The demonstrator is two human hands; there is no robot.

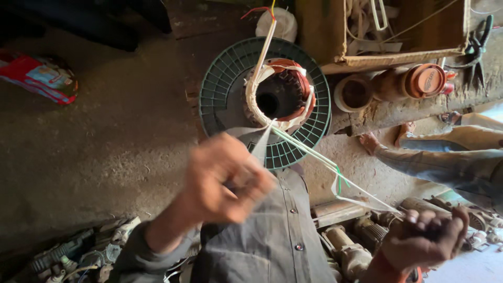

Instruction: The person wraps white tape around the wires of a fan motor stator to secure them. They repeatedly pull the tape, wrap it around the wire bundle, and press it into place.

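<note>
**Tape pulled tight at the motor stator**

My left hand (225,181) is blurred, raised in front of my grey shirt (277,236), its fingers closed on a strip of white cloth tape (260,142) that runs up to the winding. My right hand (424,236) is low on the right, curled into a fist around the far end of the white tie cord (314,152); the cord stretches taut from that fist up and left to the stator. The two hands are well apart.

The stator (283,91) sits in the middle of a round green ribbed spool (220,84), its copper winding partly wrapped in white tape, with a dark bore at its centre. Sleeved lead wires (264,42) rise from it toward the top of the view, ending in red and yellow tips.

To the right, terracotta-coloured pipe pieces (419,81) lie along a rough ledge beneath a wooden box (398,36). Another person's sleeve (445,167) reaches in from the right edge. Old motors (351,251) lie on the floor near my right hand, and a red packet (39,76) rests at the far left.
</note>
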